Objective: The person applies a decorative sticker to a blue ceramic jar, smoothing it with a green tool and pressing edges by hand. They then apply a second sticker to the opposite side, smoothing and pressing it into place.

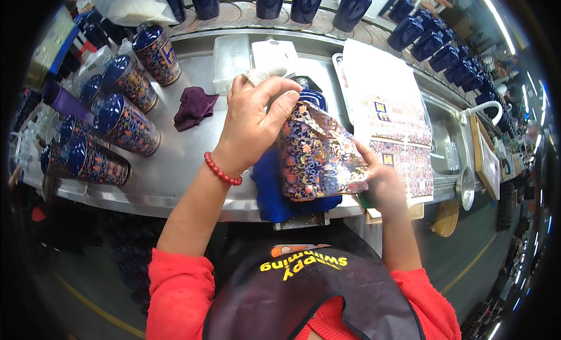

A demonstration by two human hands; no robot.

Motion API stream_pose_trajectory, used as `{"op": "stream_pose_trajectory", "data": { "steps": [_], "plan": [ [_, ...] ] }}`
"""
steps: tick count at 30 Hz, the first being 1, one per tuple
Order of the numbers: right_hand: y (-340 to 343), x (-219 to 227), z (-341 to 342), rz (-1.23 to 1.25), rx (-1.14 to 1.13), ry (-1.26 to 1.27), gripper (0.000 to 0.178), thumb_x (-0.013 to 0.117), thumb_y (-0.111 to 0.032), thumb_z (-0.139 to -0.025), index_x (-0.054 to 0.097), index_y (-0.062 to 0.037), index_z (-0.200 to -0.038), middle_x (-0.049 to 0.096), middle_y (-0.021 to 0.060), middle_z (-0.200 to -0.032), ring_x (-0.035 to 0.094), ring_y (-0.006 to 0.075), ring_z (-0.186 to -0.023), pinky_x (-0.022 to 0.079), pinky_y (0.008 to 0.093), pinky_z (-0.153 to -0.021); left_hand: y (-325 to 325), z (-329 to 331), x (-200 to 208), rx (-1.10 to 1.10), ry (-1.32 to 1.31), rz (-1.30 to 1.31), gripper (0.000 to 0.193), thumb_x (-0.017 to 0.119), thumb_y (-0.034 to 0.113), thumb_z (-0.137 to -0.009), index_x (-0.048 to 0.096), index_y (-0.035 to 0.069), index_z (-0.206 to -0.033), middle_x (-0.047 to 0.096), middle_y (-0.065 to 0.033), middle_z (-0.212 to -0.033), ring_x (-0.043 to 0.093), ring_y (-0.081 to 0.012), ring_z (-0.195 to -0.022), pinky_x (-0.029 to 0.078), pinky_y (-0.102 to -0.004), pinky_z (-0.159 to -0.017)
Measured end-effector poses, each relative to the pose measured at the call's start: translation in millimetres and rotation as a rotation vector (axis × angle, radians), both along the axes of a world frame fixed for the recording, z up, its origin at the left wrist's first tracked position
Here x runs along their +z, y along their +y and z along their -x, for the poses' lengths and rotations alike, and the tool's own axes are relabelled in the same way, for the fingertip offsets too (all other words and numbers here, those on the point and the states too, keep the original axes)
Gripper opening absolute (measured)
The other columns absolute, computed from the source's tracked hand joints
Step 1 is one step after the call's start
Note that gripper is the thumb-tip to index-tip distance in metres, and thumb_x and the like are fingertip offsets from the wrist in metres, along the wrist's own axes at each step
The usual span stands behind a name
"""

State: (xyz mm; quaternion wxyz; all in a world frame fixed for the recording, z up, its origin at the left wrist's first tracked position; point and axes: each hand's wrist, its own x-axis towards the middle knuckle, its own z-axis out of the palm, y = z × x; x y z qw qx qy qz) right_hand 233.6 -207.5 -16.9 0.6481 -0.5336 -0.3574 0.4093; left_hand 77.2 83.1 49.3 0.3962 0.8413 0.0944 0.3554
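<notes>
A dark blue bottle (314, 97) is in front of me, mostly hidden by a shiny floral decal sheet (315, 156) that lies against it. With thumb and forefinger, my left hand (251, 115) pinches the sheet's upper edge beside the bottle's neck; pale fabric (266, 76) shows at its other fingers. My right hand (383, 185) grips the sheet's lower right edge, its thumb on top and the other fingers partly hidden. Something green (366, 201) peeks out under that hand. Beneath the sheet, a blue cloth (270, 194) hangs over the table's front edge.
Several floral-patterned bottles (127, 123) stand at left, near a purple cloth (194, 108). Printed decal sheets (402, 164) are stacked at right, before a sink (444, 135) with a white tap (485, 109). Plain blue bottles (270, 4) line a conveyor (239, 14) behind. A clear tray (231, 62) sits farther back.
</notes>
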Motion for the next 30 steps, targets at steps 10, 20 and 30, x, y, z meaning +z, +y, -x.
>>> {"op": "stream_pose_trajectory", "data": {
  "steps": [10,20,30],
  "plan": [
    [19.3,60.2,10.1,-0.130,0.129,-0.630,0.026,0.084,-0.029,-0.079,0.075,-0.0047,-0.085,0.033,0.0299,-0.159,0.049,0.0366,-0.136,0.042,0.0439,-0.105,11.0,-53.6,45.0,-0.475,0.461,-0.419,0.034,0.050,0.036,-0.103,0.073,0.011,-0.104,0.068,-0.0107,-0.100,0.048,-0.0325,-0.109,0.036,-0.0432,-0.101],
    [22.8,70.9,15.6,-0.141,0.133,-0.701,0.023,0.086,-0.020,-0.074,0.075,-0.0040,-0.087,0.036,0.0271,-0.159,0.050,0.0374,-0.135,0.046,0.0438,-0.105,9.5,-86.4,71.8,-0.945,0.732,-0.267,0.024,0.059,0.023,-0.093,0.071,0.007,-0.107,0.065,-0.0135,-0.114,0.051,-0.0317,-0.114,0.040,-0.0415,-0.102],
    [17.0,73.1,9.9,-0.113,0.117,-0.707,0.028,0.084,-0.029,-0.078,0.073,-0.0048,-0.084,0.047,0.0231,-0.152,0.057,0.0342,-0.122,0.051,0.0428,-0.094,3.5,-81.6,66.4,-0.868,0.587,-0.214,0.019,0.065,0.021,-0.087,0.060,0.005,-0.094,0.064,-0.0120,-0.105,0.052,-0.0285,-0.107,0.041,-0.0401,-0.098]
  ]
}}
